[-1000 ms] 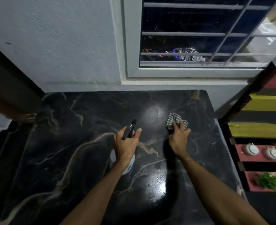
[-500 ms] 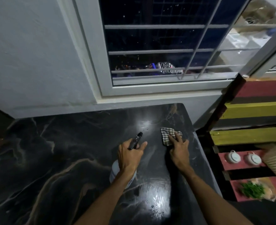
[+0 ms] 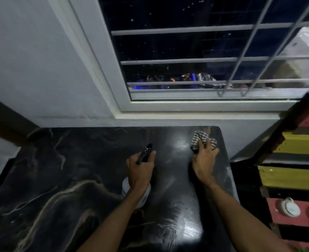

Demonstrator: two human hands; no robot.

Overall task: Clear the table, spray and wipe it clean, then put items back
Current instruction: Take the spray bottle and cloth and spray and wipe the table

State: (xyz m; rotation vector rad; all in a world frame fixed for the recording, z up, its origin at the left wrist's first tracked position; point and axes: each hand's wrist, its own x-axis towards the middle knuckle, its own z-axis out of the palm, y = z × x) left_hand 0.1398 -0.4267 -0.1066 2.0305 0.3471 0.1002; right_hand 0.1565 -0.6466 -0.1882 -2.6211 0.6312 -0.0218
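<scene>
Right-hand fingers are pressed down into the checked cloth, bunching it under the right hand at the far right corner of the worktop, just short of the window wall. That cloth looks soft and limp; it should fold wherever it's pushed, so a flat palm on its middle ought to serve better than a pinch at one edge. Over to the left hand, nearer the worktop's centre: fingers wrapped tight around the neck of the spray bottle, black nozzle aimed at the wall. Light plastic, likely slick if wet, so grip high under the trigger. The worktop gleams damp near its front edge.
</scene>
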